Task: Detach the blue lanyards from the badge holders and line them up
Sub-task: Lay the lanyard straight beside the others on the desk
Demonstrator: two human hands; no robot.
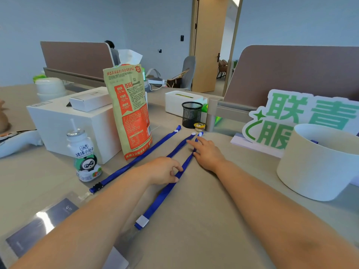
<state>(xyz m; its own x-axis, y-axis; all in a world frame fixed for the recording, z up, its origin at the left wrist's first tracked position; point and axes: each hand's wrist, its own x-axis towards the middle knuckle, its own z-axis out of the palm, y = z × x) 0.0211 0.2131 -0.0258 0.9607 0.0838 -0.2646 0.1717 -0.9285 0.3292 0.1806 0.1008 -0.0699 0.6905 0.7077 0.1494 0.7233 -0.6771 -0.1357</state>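
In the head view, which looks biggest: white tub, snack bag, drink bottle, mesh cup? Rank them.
white tub
snack bag
drink bottle
mesh cup
Tub is nearest, so its lead is unsure.

Badge holders (pixel 29 235) run off the bottom-left edge.

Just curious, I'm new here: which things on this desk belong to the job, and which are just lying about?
Job: blue lanyard, pinched by left hand, touched by right hand; second lanyard alongside; badge holders.
Lying about: snack bag, drink bottle, mesh cup, white tub, green sign.
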